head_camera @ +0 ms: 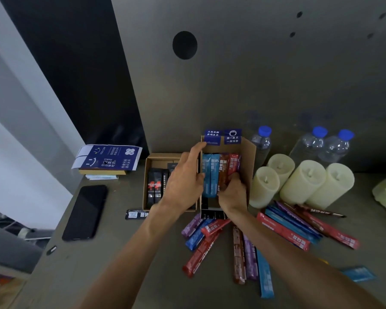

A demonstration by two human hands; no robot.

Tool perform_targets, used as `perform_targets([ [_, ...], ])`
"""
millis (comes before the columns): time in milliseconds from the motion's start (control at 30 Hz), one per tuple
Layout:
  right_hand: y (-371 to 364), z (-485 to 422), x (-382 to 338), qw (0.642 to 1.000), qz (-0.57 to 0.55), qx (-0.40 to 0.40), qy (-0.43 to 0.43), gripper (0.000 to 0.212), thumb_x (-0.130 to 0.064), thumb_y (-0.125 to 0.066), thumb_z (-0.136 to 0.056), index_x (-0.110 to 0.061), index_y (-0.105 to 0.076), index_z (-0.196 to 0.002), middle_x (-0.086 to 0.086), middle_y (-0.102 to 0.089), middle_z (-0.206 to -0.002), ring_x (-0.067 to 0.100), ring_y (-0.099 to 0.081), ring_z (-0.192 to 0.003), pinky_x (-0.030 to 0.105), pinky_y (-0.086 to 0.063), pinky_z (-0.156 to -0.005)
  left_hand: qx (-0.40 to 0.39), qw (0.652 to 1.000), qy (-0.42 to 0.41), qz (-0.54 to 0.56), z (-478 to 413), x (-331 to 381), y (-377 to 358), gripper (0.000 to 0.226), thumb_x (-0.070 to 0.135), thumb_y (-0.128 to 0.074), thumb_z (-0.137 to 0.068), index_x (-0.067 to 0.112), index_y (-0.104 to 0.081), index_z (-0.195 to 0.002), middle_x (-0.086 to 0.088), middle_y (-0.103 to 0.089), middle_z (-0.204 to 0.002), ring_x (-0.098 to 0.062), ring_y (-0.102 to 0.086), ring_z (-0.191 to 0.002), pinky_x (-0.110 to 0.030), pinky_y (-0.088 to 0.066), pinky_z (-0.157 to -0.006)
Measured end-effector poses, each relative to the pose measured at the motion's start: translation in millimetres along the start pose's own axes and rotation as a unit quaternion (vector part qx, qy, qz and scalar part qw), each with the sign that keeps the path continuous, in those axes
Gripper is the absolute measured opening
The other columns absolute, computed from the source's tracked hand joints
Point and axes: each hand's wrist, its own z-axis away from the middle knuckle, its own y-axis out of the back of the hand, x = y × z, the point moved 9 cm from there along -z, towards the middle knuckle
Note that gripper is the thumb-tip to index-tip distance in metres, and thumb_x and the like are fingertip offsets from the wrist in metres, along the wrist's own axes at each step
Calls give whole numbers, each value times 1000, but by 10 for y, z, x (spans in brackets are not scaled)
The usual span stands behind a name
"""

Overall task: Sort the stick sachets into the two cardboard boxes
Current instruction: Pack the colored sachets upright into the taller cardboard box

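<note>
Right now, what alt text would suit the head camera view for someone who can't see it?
A person's left hand holds the right cardboard box while the right hand grips coloured sachets standing in it. Black sachets sit in the left box; loose sachets lie on the table.

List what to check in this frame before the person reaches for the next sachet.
1. Hold on the right box: ok, the left hand grips its left wall.
2. Seating of the coloured sachets in it: cannot tell, the right hand holds the red and brown ones, hiding their lower ends.
3. Only black sachets in the left box: ok where visible; the left hand hides part.
4. Room in the right box: ok, space shows at its near end.
5. Sorting finished: not ok, loose sachets lie on the table, one stray black sachet by the left box.
</note>
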Motion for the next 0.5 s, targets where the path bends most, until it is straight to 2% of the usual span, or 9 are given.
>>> perform_targets([
  [133, 7, 6, -20, 999, 17, 25, 39, 34, -12, -62, -94, -13, -47, -125, 7, -62, -129, 23, -60, -121, 42, -54, -99, -4, 1000, 5, 8, -3, -13, 0, 77, 6, -60, -93, 44, -20, -147, 3, -43, -141, -18, -56, -124, -40, -58, -88],
  [300, 24, 86, -69, 995, 44, 60, 68, 47, -15, -64, -93, -15, -39, -133, 9, -56, -132, 23, -59, -121, 42, -56, -96, -8, 1000, -1, 19, 3, -6, 9, 77, 5, -60, -94, 44, -21, -147, 4, -42, -141, -18, -56, -124, -45, -60, -88],
  [500, -53, 61, -31, 990, 116, 35, 67, 42, -13, -66, -92, -13, -48, -130, 8, -52, -129, 24, -62, -114, 39, -56, -95, -11, 1000, -5, 20, 2, -9, 20, 77, 5, -61, -93, 43, -22, -148, 5, -43, -140, -18, -56, -124, -39, -59, -89],
])
